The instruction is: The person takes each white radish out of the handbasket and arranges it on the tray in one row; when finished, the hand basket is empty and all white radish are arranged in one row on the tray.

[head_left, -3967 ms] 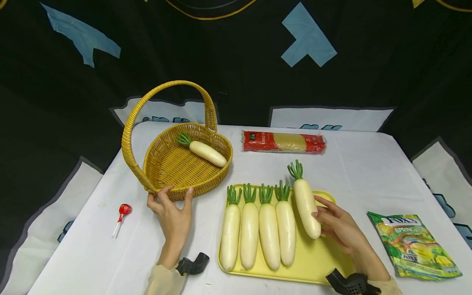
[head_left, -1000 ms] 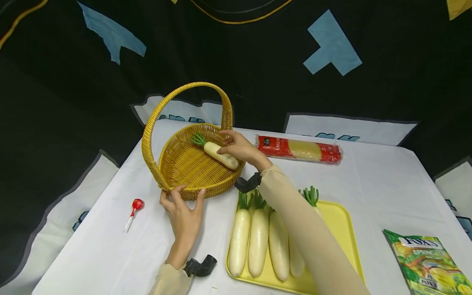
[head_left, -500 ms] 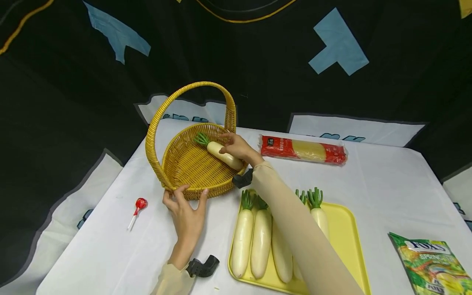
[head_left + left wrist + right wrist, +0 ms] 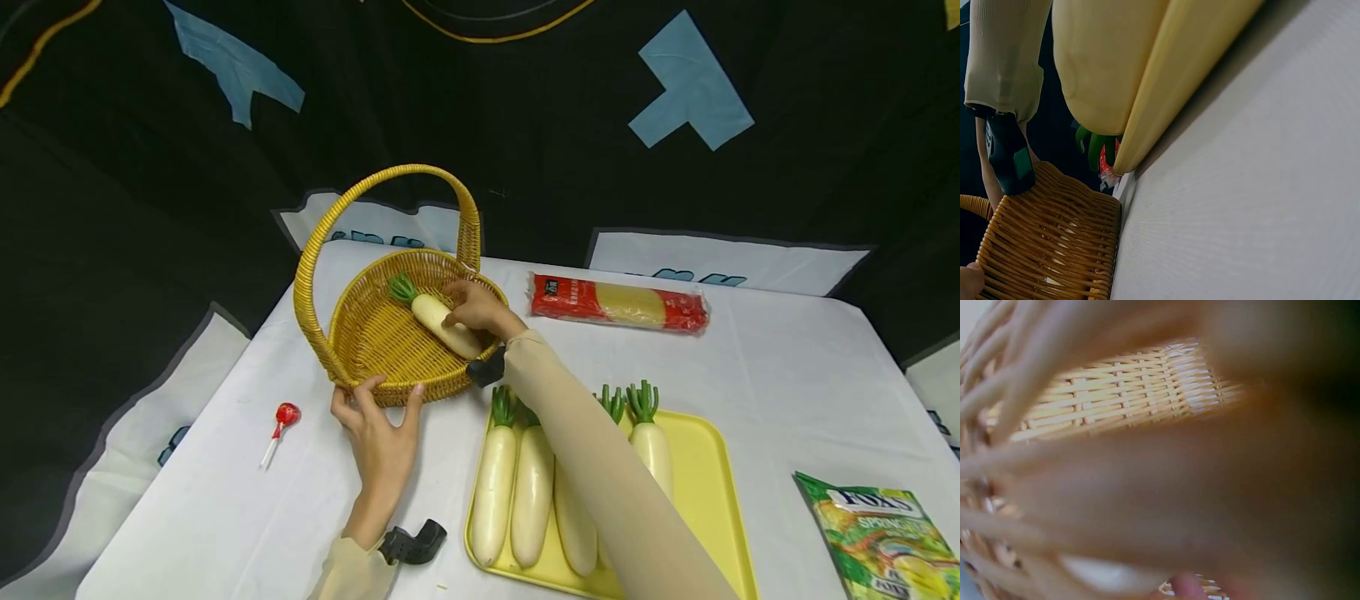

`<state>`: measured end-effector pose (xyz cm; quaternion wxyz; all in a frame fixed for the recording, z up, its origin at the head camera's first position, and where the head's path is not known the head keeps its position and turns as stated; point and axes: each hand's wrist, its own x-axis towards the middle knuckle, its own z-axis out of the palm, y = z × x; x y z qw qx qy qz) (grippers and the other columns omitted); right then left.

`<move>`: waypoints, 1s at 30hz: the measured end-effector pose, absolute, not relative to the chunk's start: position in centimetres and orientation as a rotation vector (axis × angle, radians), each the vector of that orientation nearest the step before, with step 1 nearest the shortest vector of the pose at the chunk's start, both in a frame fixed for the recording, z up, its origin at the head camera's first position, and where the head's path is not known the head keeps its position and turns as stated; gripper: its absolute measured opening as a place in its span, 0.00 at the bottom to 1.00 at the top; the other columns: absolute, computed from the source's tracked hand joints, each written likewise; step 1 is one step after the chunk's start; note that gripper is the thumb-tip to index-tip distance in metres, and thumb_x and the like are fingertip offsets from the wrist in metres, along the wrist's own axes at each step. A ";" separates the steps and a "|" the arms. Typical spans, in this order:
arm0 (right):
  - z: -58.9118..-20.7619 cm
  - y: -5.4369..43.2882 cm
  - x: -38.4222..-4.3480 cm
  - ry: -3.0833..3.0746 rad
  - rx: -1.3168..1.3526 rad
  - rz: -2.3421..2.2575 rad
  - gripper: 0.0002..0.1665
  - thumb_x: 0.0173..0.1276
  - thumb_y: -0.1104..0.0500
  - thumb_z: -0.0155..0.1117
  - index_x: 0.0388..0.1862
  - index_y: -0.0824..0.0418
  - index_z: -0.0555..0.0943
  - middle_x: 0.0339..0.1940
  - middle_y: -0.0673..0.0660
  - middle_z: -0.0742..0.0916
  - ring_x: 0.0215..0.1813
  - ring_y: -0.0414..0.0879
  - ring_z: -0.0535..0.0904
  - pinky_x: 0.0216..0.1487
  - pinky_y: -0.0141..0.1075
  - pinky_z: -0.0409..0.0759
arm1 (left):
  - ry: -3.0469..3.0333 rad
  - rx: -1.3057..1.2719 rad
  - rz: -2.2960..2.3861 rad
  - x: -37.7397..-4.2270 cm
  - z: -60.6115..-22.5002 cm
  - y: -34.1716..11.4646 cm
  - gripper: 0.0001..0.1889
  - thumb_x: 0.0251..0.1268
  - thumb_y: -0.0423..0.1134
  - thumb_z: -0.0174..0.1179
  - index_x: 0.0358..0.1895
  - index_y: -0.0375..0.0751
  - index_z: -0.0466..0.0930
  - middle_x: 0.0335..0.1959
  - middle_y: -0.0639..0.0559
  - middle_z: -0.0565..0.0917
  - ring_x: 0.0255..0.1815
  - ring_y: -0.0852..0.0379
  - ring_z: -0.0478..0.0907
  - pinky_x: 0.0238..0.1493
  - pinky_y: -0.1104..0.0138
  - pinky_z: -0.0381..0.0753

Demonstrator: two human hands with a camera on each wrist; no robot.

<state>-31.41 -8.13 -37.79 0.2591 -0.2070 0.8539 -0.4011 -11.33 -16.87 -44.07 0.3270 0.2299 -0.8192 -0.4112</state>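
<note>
My left hand (image 4: 381,446) holds the near rim of a wicker basket (image 4: 360,354), and a fingertip (image 4: 969,281) shows at that rim in the left wrist view. Inside the basket lies a white radish (image 4: 429,315) with green stalks. Reaching in over the right side, my right hand (image 4: 480,308) grips this radish near its thicker end, with the thumb on its near side. The right wrist view is mostly blurred wicker (image 4: 1122,394). Several more white radishes (image 4: 492,500) lie side by side on a yellow tray (image 4: 705,467), partly covered by my right sleeve.
A red lollipop (image 4: 287,415) lies left of the basket. Behind the tray is a red noodle packet (image 4: 622,304). A green candy bag (image 4: 877,533) lies at the far right. The basket's tall handle (image 4: 315,242) arches above its left side.
My right hand has set its radish down on the tray and moved left into the basket. There it now grips the other radish, which has shifted slightly. The left hand stays at the rim.
</note>
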 end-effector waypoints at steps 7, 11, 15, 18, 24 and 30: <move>-37.6 -8.5 -30.8 2.310 -0.650 -0.991 0.38 0.54 0.61 0.67 0.65 0.57 0.66 0.52 0.61 0.78 0.48 0.50 0.75 0.38 0.33 0.73 | -2.139 0.599 -1.071 -11.3 -44.0 -17.0 0.28 0.52 0.54 0.63 0.51 0.43 0.66 0.63 0.31 0.48 0.64 0.35 0.55 0.58 0.46 0.60; -37.6 -8.6 -30.6 2.308 -0.645 -0.959 0.35 0.55 0.59 0.66 0.63 0.56 0.68 0.55 0.60 0.78 0.50 0.50 0.75 0.41 0.33 0.73 | -2.137 0.601 -1.074 -11.3 -44.0 -17.1 0.28 0.52 0.54 0.63 0.50 0.43 0.65 0.63 0.32 0.47 0.64 0.35 0.54 0.58 0.46 0.60; -37.6 -8.7 -30.5 2.328 -0.648 -0.891 0.33 0.56 0.57 0.65 0.62 0.53 0.69 0.56 0.58 0.77 0.49 0.48 0.76 0.43 0.34 0.73 | -2.141 0.604 -1.074 -11.2 -44.0 -17.1 0.28 0.52 0.54 0.63 0.51 0.42 0.65 0.63 0.32 0.47 0.64 0.35 0.54 0.58 0.46 0.61; -37.6 -8.6 -30.5 2.323 -0.648 -0.887 0.33 0.56 0.56 0.65 0.62 0.53 0.69 0.56 0.58 0.77 0.50 0.49 0.75 0.44 0.34 0.74 | -2.142 0.601 -1.074 -11.2 -44.0 -17.1 0.28 0.52 0.54 0.63 0.51 0.42 0.65 0.62 0.31 0.47 0.64 0.34 0.54 0.58 0.46 0.60; -37.8 -8.5 -30.7 2.285 -0.638 -0.947 0.32 0.56 0.57 0.64 0.62 0.55 0.70 0.62 0.57 0.74 0.56 0.49 0.73 0.50 0.37 0.73 | -2.137 0.592 -1.066 -11.3 -44.0 -17.0 0.28 0.52 0.53 0.63 0.50 0.41 0.65 0.61 0.30 0.48 0.63 0.34 0.55 0.57 0.46 0.60; -37.6 -8.1 -30.8 2.217 -0.572 -1.060 0.32 0.57 0.57 0.63 0.63 0.56 0.69 0.62 0.57 0.73 0.47 0.45 0.72 0.46 0.35 0.74 | -2.146 0.591 -1.074 -11.3 -44.1 -17.0 0.28 0.52 0.54 0.63 0.51 0.42 0.65 0.62 0.31 0.48 0.64 0.35 0.55 0.58 0.46 0.60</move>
